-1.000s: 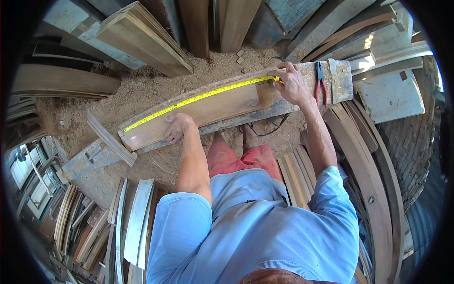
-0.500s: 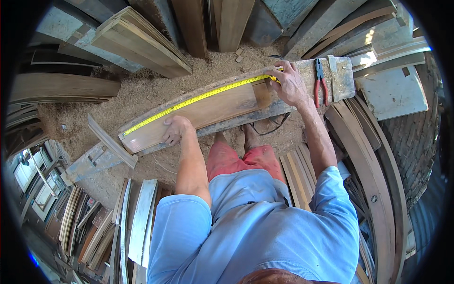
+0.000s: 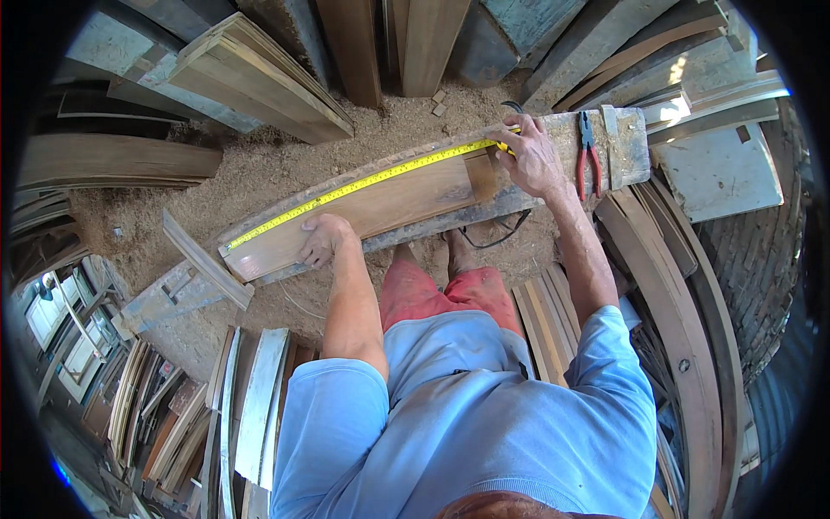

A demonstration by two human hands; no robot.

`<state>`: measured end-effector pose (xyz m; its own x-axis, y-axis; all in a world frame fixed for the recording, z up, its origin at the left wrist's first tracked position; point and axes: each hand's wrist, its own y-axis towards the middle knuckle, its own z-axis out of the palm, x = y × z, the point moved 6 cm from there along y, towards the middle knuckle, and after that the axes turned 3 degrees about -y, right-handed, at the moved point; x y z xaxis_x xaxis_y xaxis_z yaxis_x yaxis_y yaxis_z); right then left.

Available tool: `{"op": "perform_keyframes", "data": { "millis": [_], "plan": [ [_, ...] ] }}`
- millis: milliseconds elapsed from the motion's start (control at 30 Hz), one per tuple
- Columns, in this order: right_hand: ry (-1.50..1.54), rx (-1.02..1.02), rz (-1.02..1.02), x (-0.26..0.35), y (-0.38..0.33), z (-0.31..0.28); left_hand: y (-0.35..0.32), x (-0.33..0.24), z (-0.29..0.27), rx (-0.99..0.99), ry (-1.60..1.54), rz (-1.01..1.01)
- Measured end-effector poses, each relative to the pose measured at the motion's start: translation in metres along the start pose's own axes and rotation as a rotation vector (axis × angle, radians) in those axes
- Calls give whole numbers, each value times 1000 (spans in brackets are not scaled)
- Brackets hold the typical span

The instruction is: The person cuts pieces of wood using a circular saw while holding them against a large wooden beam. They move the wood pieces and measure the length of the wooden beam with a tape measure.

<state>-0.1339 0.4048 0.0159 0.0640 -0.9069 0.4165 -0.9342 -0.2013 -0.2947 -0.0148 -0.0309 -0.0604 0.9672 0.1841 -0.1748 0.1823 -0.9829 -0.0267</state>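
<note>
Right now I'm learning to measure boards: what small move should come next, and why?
Probably read the yellow tape measure at the right hand: it already lies stretched along the brown board, while the left hand presses the board down on the bench.

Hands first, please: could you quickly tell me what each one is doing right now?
Left hand: fingers curled, pressing down on the wooden board.
Right hand: closed on the yellow tape measure at the board's end.

The person wears a light blue short-sleeved shirt (image 3: 484,406) and red shorts (image 3: 432,294).
</note>
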Motion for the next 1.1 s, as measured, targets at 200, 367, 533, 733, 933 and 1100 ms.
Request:
{"op": "perform_keyframes", "data": {
  "millis": [200, 367, 533, 733, 933, 1100],
  "plan": [
    [-13, 6, -1, 2, -1, -4, -3, -3, 0, -13, -12, -12],
    [-12, -2, -21, 0, 0, 2, -1, -2, -4, -43, 41, -4],
    [18, 7, -72, 3, 1, 0, 9, 9, 8, -19, 20, 31],
    [33, 22, -119, 9, 7, 1, -4, -1, -4, -48, 24, 8],
    [22, 65, -80, 12, 8, 0, -14, -7, -20, 38, 35, -40],
    [-9, 62, -100, 20, 15, -3, -12, -8, -19, 6, 70, -18]
  ]
}}
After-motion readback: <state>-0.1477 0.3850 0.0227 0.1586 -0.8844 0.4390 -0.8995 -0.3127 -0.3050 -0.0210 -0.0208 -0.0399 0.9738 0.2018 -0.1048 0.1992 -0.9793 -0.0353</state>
